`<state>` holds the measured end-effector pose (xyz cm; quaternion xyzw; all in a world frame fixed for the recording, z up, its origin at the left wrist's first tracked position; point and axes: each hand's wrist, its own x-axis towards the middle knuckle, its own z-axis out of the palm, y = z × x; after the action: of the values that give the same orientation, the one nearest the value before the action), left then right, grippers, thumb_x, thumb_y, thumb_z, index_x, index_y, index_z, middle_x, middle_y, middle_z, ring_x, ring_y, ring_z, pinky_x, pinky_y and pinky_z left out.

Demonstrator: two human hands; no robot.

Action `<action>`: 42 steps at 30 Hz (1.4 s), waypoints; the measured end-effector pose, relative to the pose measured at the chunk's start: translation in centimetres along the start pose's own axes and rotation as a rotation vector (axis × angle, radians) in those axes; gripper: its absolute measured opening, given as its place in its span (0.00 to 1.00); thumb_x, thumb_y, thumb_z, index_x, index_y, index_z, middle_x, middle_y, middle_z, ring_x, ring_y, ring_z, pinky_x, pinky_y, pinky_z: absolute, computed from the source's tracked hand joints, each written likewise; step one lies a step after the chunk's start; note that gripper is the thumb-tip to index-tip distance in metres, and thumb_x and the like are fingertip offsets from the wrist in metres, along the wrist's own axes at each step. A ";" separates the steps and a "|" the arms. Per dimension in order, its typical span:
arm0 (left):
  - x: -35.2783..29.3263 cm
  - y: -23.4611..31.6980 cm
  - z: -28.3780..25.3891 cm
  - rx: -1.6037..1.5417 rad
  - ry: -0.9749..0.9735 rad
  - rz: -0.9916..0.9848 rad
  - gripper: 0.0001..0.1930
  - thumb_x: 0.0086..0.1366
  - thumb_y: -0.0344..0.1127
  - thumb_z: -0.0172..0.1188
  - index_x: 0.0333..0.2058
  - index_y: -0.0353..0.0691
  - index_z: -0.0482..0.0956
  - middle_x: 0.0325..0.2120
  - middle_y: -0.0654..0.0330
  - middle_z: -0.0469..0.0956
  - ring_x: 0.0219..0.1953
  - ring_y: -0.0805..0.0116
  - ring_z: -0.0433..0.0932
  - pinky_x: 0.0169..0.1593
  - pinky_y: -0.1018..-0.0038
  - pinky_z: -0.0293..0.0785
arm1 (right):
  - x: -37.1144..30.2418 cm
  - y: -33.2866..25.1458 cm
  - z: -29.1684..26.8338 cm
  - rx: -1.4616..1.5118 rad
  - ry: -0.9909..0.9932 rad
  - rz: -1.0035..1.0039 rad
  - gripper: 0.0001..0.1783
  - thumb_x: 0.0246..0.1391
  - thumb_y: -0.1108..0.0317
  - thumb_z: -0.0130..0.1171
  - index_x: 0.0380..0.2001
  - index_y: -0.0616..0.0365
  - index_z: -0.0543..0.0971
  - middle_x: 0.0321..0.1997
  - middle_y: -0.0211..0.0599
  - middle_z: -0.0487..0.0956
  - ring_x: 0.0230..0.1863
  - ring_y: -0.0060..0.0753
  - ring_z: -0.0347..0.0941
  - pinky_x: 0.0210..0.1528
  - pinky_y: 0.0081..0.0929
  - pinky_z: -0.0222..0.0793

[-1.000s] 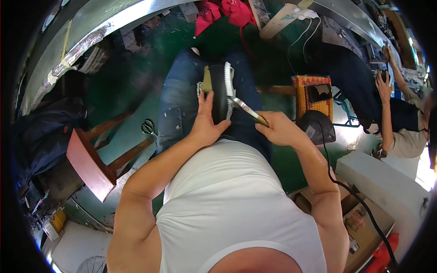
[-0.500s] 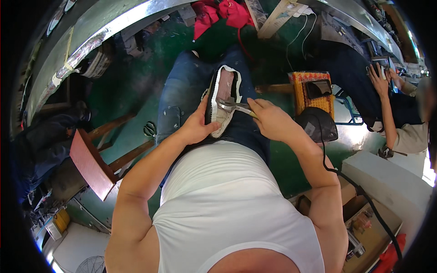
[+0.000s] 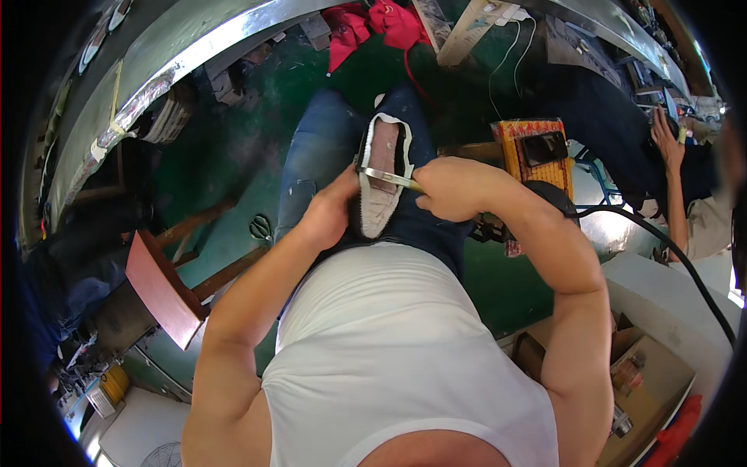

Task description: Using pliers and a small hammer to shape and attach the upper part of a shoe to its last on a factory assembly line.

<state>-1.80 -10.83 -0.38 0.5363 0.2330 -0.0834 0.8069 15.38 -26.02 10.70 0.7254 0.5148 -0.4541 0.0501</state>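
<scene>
White tank top (image 3: 405, 342), apparently jeans (image 3: 311, 144)

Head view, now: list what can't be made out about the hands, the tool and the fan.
All in the head view:
Left hand: fingertips, lost in shadow or behind the shoe.
Tool: handle end, covered by the right hand.
Fan: lower part, cut off by the bottom edge.

Scissors (image 3: 260, 227) lie on the green floor (image 3: 498, 296), near a reddish stool (image 3: 162, 289). I see a dark phone (image 3: 544, 148) resting on a yellow-and-red pad (image 3: 537, 177), and bright red cloth (image 3: 398, 23) bunched near a wooden post (image 3: 467, 37). Off to the right is a co-worker (image 3: 704, 226) dressed in beige; an open cardboard box (image 3: 654, 401) holds small things (image 3: 629, 373).
</scene>
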 end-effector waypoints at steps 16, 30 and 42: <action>4.6 -3.0 0.5 0.565 0.634 0.010 0.30 0.75 0.51 0.32 0.54 0.34 0.76 0.47 0.37 0.78 0.53 0.38 0.74 0.57 0.57 0.69 | 4.0 3.9 6.5 0.209 0.541 -0.013 0.15 0.58 0.64 0.56 0.44 0.63 0.73 0.42 0.59 0.78 0.43 0.61 0.76 0.48 0.49 0.71; 3.7 0.4 -0.1 1.272 0.162 0.140 0.30 0.73 0.51 0.42 0.70 0.55 0.49 0.54 0.29 0.69 0.44 0.35 0.79 0.46 0.52 0.78 | 3.1 6.5 1.9 0.690 0.181 0.161 0.14 0.62 0.62 0.53 0.32 0.64 0.76 0.28 0.34 0.80 0.25 0.24 0.77 0.25 0.28 0.72; 0.6 -3.0 -1.1 0.980 0.229 0.420 0.45 0.65 0.46 0.59 0.71 0.35 0.42 0.57 0.34 0.69 0.54 0.43 0.76 0.58 0.63 0.71 | 5.9 4.7 4.3 0.538 0.396 0.052 0.27 0.67 0.50 0.45 0.31 0.68 0.75 0.31 0.62 0.78 0.37 0.66 0.74 0.41 0.50 0.68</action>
<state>-2.77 -11.00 -3.52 0.8903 0.1412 0.0398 0.4311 16.84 -26.43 2.14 0.7998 0.3573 -0.4225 -0.2327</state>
